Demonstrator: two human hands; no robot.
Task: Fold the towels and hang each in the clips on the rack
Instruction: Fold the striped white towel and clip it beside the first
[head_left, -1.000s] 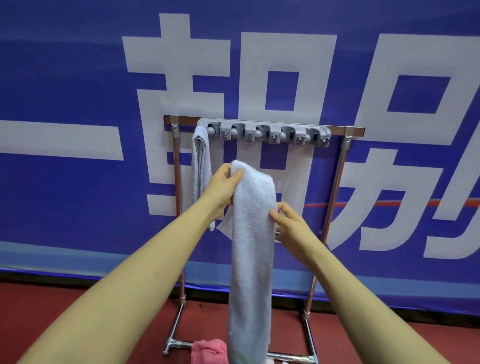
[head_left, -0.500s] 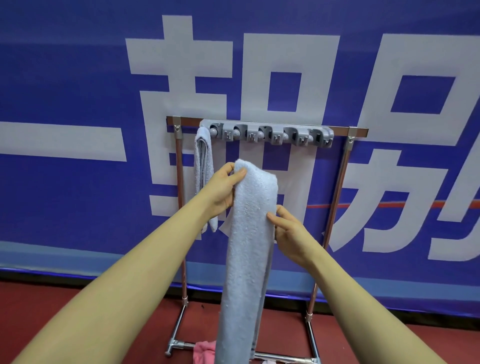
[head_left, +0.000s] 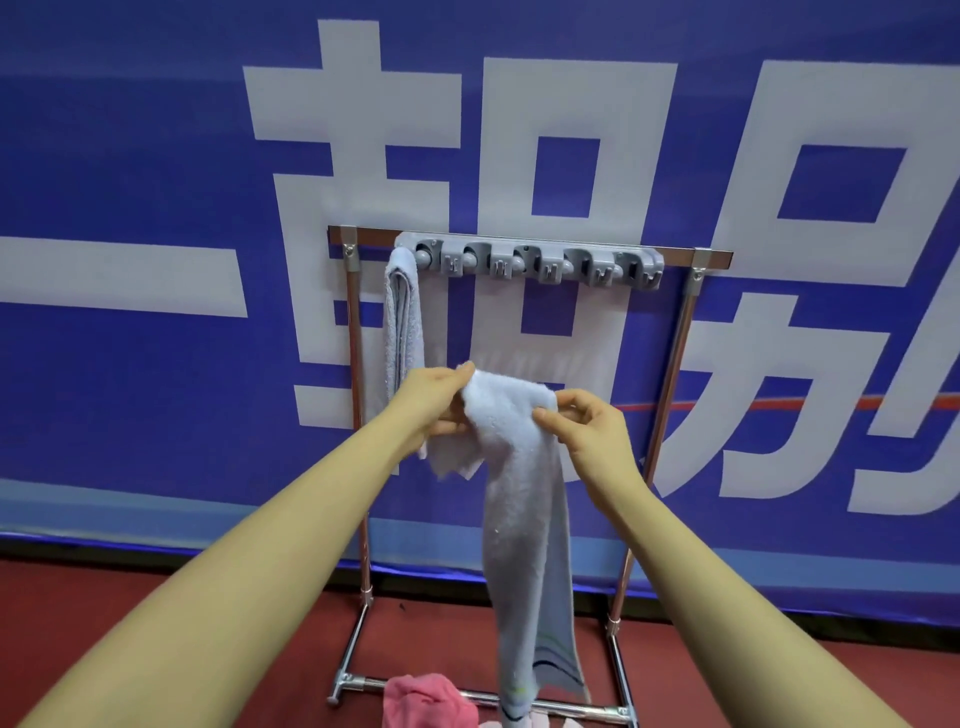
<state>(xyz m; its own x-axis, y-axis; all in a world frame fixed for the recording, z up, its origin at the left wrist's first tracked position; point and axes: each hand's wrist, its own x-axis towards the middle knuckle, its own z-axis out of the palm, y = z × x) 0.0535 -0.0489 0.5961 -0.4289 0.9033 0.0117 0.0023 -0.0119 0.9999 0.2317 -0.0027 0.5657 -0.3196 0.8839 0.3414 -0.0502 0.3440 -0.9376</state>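
- Towel already hung (head_left: 402, 317): grey, folded, it hangs from the leftmost clip beside the rack's left post (head_left: 355, 364)
- Left hand (head_left: 434, 402): fingers curled, pinching the left side of the fold at the top of the pale towel (head_left: 519, 499)
- Pale towel: doubled over between both hands below the clip bar (head_left: 527, 260), long tail hanging to the rack's foot
- Right hand (head_left: 589, 431): thumb and fingers pinch the fold's right side
- To do it well, I judge: keep the fold narrow and even, then lift it straight into the next free clip
- Room: four clips look empty to the right; a pink cloth (head_left: 428, 701) lies at the bottom rail, near the tail
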